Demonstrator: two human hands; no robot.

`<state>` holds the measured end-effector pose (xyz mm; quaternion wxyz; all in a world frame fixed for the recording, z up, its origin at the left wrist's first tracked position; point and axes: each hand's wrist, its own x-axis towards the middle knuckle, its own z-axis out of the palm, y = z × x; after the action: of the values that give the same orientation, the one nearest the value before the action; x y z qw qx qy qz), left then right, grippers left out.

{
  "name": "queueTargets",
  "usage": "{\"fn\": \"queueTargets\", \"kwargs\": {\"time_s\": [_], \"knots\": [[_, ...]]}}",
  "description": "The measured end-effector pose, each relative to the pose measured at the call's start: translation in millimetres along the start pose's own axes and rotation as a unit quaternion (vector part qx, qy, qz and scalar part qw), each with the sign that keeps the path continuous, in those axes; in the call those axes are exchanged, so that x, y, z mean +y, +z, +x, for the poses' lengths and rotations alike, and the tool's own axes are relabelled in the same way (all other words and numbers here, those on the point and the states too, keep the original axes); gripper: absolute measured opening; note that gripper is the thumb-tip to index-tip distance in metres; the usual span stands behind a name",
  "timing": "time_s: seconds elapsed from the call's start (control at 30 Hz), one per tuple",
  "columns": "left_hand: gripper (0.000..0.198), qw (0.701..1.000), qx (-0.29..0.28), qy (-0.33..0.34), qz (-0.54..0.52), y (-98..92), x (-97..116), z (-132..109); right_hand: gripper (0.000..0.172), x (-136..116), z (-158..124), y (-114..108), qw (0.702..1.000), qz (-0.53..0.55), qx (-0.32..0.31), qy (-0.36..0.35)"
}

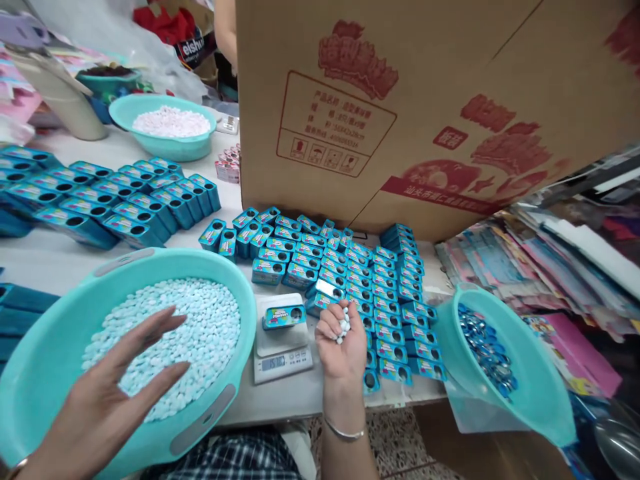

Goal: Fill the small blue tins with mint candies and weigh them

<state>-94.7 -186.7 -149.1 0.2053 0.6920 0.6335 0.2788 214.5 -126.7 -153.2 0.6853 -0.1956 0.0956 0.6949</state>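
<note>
My left hand [117, 387] hovers over a turquoise basin [45, 340] of pale blue candies [200, 327], its fingers apart and nothing between them. In my right hand [345, 353], curled palm up, lies a small heap of the same candies [343, 325]. Between the hands stands a white digital scale [284, 363] with one small blue tin [284, 317] on its plate. Just beyond my right fingers, a white-topped piece [329, 289] rests on the packed blue tins [345, 270], whose tops show dark round holes.
A large cardboard box [320, 180] rises behind the tins. More blue tins [150, 200] stand at left, near a second basin [163, 143] of whitish candies. At right, a turquoise basin [543, 373] holds shiny blue pieces [487, 350]. Part of another person's arm [226, 30] shows at the top.
</note>
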Motion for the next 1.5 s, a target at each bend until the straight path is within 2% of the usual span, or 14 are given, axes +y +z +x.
{"fn": "queueTargets", "kwargs": {"time_s": [0.07, 0.17, 0.27, 0.4, 0.53, 0.6, 0.7, 0.83, 0.93, 1.03, 1.13, 1.27, 1.4, 1.5], "knots": [[0.06, 0.999, -0.036, 0.031, -0.006, 1.7, 19.1, 15.2, 0.014, 0.7, 2.5, 1.7, 1.0, -0.005, -0.002, -0.004], [0.06, 0.987, -0.088, 0.137, 0.016, 8.7, 39.3, 38.0, 0.013, -0.4, 4.2, 2.3, 1.0, -0.011, -0.011, -0.01], [0.064, 0.963, -0.13, 0.224, 0.074, 29.4, 53.8, 60.3, 0.012, -1.6, 2.8, 0.8, 1.0, -0.009, -0.007, -0.015], [0.065, 0.944, -0.172, 0.237, 0.153, 73.6, 68.2, 86.3, 0.01, -2.9, -4.0, -4.0, 0.999, 0.017, 0.03, -0.007], [0.034, 0.946, -0.19, 0.24, 0.11, 97.1, 75.4, 100.1, 0.007, -3.7, -15.0, -4.4, 0.998, 0.018, 0.055, -0.017], [0.032, 0.959, -0.157, 0.233, 0.038, 86.3, 78.9, 101.8, 0.008, 0.8, -21.7, 0.2, 0.998, 0.001, 0.062, -0.021], [0.04, 0.978, -0.065, 0.183, -0.078, 41.8, 82.9, 101.2, 0.01, 25.0, -30.1, 12.3, 0.998, -0.023, 0.05, 0.002], [0.038, 0.984, 0.014, 0.153, -0.09, -30.3, 67.3, 95.2, 0.013, 95.1, -29.0, 22.4, 0.993, -0.103, 0.018, 0.052], [0.035, 0.988, 0.012, 0.154, -0.029, -60.8, 32.8, 81.1, 0.021, 151.9, -19.6, 15.5, 0.975, -0.222, 0.007, 0.013], [0.035, 0.99, -0.018, 0.14, 0.026, -72.3, -5.4, 60.7, 0.025, 186.7, -11.1, 3.3, 0.964, -0.263, 0.017, -0.006], [0.037, 0.988, -0.035, 0.141, 0.058, -82.4, -26.3, 41.0, 0.027, 199.0, -8.5, -3.2, 0.974, -0.215, 0.048, 0.059], [0.042, 0.979, -0.035, 0.169, 0.11, -97.8, -25.3, 27.9, 0.026, 207.6, -7.1, -2.2, 0.975, -0.153, 0.07, 0.145], [0.036, 0.964, -0.11, 0.157, 0.184, -95.7, -24.3, 31.4, 0.035, 223.1, 1.4, -1.8, 0.971, -0.161, 0.073, 0.163], [0.036, 0.963, -0.121, 0.151, 0.185, -92.0, -27.6, 35.0, 0.04, 232.9, 7.4, -2.0, 0.968, -0.167, 0.081, 0.167]]}}
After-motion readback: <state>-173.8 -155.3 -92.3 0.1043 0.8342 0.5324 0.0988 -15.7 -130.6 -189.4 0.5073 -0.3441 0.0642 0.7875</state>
